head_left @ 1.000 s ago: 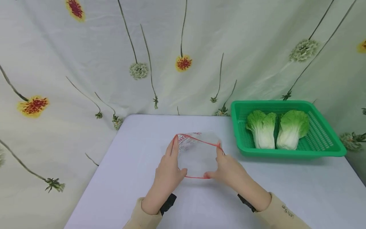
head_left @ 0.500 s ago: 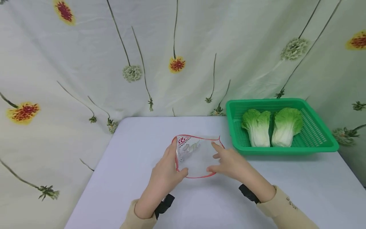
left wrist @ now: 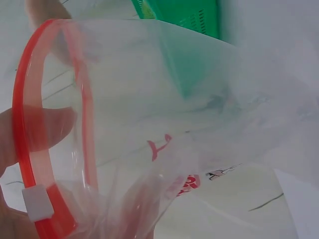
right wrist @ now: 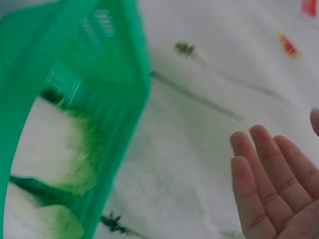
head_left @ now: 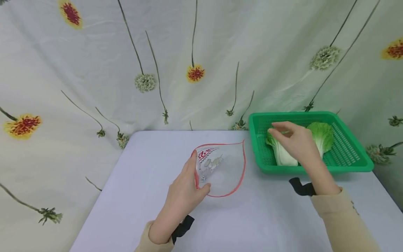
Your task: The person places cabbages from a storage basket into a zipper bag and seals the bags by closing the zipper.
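Note:
My left hand (head_left: 185, 190) holds a clear zip bag (head_left: 225, 171) with a red rim, its mouth spread wide. Red lettering and a printed picture show on the plastic. In the left wrist view, a white slider (left wrist: 37, 203) sits on the red zip strip, and some fingers show through the film. My right hand (head_left: 294, 140) is over the near left part of the green basket (head_left: 318, 169), holding nothing, its fingers apart from the thumb. Below it in the head view, a napa cabbage (head_left: 284, 154) is partly covered; a second napa cabbage (head_left: 322, 134) lies to its right.
The basket stands at the back right of a white-covered table (head_left: 151, 154). Behind the table hangs a pale curtain (head_left: 220, 42) printed with flowers. Dark straps (head_left: 184, 225) circle both wrists.
My right hand has let go of the bag's rim and moved right, over the basket. The left hand keeps its hold, and the bag's mouth is now rounder on the right side.

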`<move>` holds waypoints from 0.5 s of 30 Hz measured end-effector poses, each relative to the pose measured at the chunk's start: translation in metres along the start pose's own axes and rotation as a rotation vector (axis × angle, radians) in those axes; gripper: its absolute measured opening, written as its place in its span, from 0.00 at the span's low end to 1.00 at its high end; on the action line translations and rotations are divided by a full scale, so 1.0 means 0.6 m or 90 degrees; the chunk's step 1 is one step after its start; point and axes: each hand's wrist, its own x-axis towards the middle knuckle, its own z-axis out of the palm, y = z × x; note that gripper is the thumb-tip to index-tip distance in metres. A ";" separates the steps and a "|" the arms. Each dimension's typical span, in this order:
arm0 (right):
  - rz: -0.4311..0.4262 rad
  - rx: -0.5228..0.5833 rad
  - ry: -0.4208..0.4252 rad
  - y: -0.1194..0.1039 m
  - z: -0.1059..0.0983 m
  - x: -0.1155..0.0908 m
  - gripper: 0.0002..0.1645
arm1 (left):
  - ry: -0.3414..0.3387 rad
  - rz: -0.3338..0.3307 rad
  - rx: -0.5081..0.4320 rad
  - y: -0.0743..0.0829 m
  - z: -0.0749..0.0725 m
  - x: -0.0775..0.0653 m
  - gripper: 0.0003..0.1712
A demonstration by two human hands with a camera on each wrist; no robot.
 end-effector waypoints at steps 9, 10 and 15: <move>0.219 -0.075 -0.171 0.110 -0.028 0.093 0.59 | -0.001 -0.013 -0.020 -0.010 -0.007 -0.017 0.53; 0.238 -0.065 -0.173 0.117 -0.027 0.096 0.61 | 0.000 -0.014 -0.021 -0.010 -0.007 -0.018 0.53; 0.327 -0.017 -0.191 0.144 -0.023 0.107 0.67 | -0.006 -0.013 -0.044 -0.007 -0.008 -0.024 0.54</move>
